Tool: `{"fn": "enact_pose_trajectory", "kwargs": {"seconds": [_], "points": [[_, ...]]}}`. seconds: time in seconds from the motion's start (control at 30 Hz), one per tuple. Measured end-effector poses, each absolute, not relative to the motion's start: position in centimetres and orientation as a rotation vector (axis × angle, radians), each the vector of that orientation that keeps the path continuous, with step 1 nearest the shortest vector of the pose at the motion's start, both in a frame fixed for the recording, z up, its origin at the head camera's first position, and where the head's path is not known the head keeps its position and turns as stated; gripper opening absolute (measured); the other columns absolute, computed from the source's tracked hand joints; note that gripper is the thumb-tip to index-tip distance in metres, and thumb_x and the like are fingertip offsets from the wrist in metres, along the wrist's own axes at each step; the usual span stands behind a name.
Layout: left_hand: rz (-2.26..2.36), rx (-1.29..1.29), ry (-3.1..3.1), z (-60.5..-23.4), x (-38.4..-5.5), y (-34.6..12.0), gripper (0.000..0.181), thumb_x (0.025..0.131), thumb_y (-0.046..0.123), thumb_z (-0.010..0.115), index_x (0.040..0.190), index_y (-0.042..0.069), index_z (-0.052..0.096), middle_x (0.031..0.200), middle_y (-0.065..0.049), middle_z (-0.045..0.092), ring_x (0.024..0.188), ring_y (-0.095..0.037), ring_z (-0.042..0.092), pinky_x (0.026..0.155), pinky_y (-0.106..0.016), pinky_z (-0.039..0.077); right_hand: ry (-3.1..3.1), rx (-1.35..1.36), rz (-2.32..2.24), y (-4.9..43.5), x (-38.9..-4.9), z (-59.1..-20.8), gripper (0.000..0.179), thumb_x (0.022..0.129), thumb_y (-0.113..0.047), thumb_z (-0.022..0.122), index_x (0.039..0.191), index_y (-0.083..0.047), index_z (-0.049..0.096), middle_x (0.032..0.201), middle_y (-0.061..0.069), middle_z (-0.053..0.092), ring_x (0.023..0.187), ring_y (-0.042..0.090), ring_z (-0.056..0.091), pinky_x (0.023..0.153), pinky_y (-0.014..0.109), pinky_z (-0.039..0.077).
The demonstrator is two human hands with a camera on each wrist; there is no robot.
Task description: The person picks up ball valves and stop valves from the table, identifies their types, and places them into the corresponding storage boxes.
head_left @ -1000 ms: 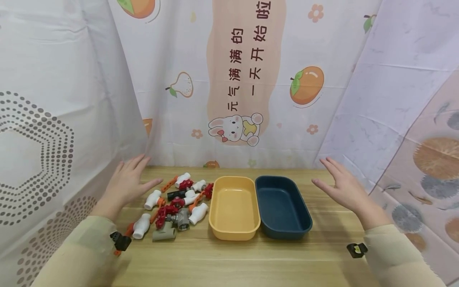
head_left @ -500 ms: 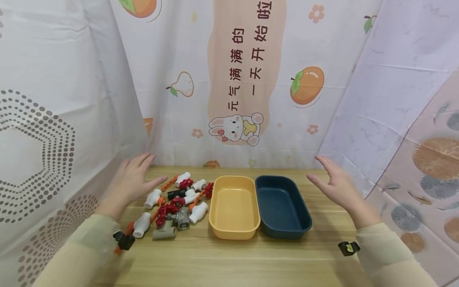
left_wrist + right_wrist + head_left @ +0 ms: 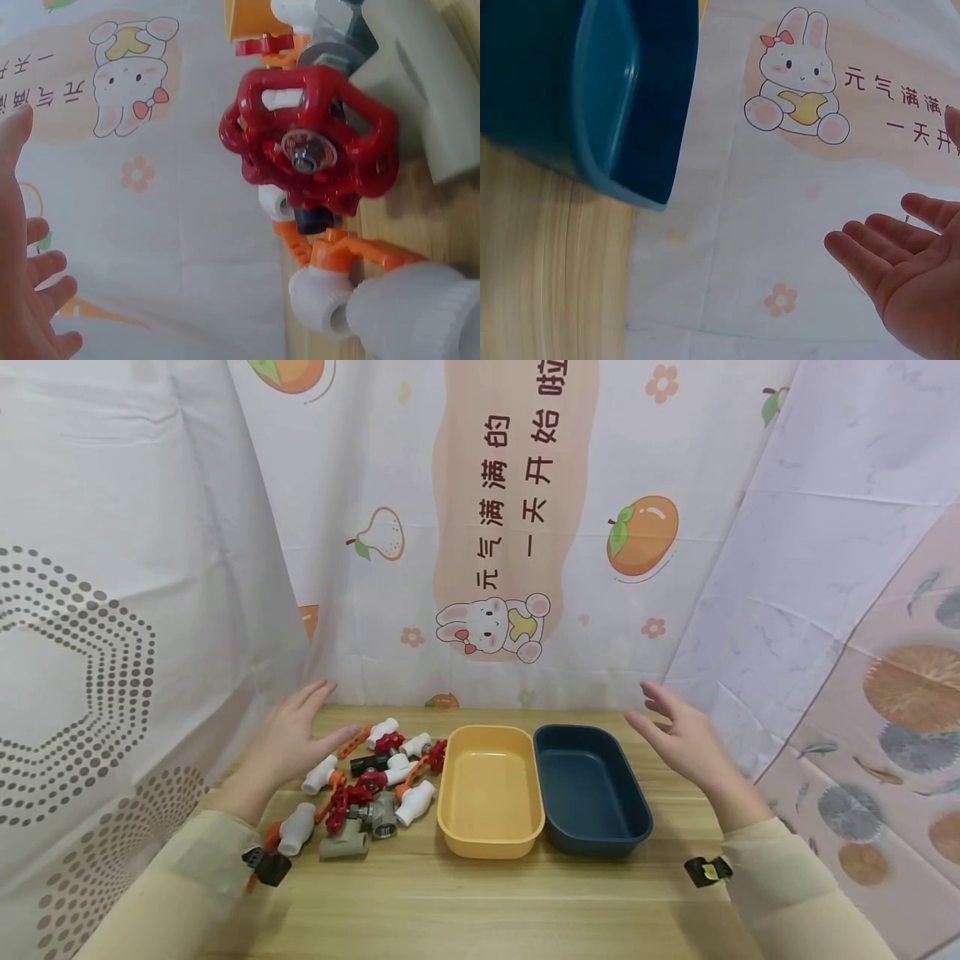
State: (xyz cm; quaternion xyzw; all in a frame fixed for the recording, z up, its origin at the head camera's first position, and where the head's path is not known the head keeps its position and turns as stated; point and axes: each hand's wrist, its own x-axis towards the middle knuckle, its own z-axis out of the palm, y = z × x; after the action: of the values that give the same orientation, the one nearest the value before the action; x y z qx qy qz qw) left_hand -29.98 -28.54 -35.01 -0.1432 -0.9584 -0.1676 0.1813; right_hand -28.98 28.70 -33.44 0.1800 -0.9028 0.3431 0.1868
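My left hand [image 3: 288, 745] hovers at the left, fingers extended and thumb apart, holding nothing. Beside and below it lies a loose group of pipe valves and fittings. Among them are a white ball valve [image 3: 297, 828] with an orange lever, another white valve [image 3: 416, 802], a grey-green pipe tee [image 3: 345, 843] and a black piece [image 3: 369, 765]. In the left wrist view a red handwheel [image 3: 311, 142] looms large, apart from the fingers. My right hand [image 3: 681, 745] is held up right of the dark blue bin [image 3: 592, 793], palm showing in the right wrist view, touching nothing.
A yellow bin [image 3: 491, 793] stands against the blue bin's left side, with the valves to its left. The wooden table [image 3: 480, 910] ends at a printed curtain [image 3: 375, 635] behind. More curtains hang at left and right.
Both hands have drifted inward: the left a little to the right, the right to the left toward the blue bin. The valves and bins have stayed in place.
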Motion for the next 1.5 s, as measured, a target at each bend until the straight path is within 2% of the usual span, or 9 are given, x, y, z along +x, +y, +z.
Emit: {"fn": "enact_pose_trajectory", "kwargs": {"seconds": [0.2,0.7,0.93,1.1,1.5], "points": [[-0.55,-0.407,-2.699,-35.3,-30.0,-27.9,0.089,0.096,0.062,0.059,0.16,0.007,0.031,0.162,-0.023,0.028,0.144,-0.051,0.027,0.109,-0.074,0.02,-2.569,0.483,1.066,27.7,-29.1,-33.2,0.068,0.103,-0.042,0.061,0.153,0.0,0.042,0.151,0.023,0.047,0.132,0.043,0.052,0.1,0.06,0.046],[-0.762,-0.428,-2.744,-36.4,-30.3,-26.1,0.088,0.097,0.065,0.055,0.164,0.017,0.023,0.167,-0.015,0.021,0.148,-0.047,0.023,0.11,-0.073,0.021,-2.625,0.446,1.188,24.5,-29.4,-33.8,0.069,0.1,-0.043,0.065,0.148,0.003,0.047,0.143,0.026,0.055,0.124,0.042,0.059,0.094,0.055,0.052],[-0.836,-0.439,-2.748,-36.5,-30.1,-25.2,0.087,0.097,0.064,0.055,0.162,0.013,0.027,0.165,-0.018,0.024,0.149,-0.044,0.023,0.112,-0.069,0.022,-2.659,0.453,1.233,23.0,-29.5,-34.2,0.068,0.1,-0.04,0.066,0.147,0.005,0.047,0.139,0.027,0.056,0.119,0.042,0.062,0.087,0.049,0.057],[-0.871,-0.436,-2.764,-36.7,-29.9,-24.7,0.088,0.097,0.065,0.055,0.161,0.01,0.029,0.163,-0.02,0.028,0.148,-0.044,0.025,0.113,-0.068,0.024,-2.676,0.452,1.261,22.1,-29.8,-34.6,0.072,0.098,-0.045,0.068,0.147,0.003,0.048,0.138,0.027,0.058,0.113,0.039,0.066,0.08,0.042,0.06],[-0.993,-0.396,-2.804,-37.4,-29.8,-23.6,0.095,0.092,0.074,0.053,0.161,0.013,0.03,0.163,-0.017,0.029,0.147,-0.044,0.027,0.11,-0.069,0.028,-2.72,0.448,1.369,20.8,-30.2,-35.7,0.072,0.097,-0.038,0.071,0.15,0.003,0.044,0.139,0.03,0.054,0.114,0.04,0.065,0.073,0.038,0.061]]}}
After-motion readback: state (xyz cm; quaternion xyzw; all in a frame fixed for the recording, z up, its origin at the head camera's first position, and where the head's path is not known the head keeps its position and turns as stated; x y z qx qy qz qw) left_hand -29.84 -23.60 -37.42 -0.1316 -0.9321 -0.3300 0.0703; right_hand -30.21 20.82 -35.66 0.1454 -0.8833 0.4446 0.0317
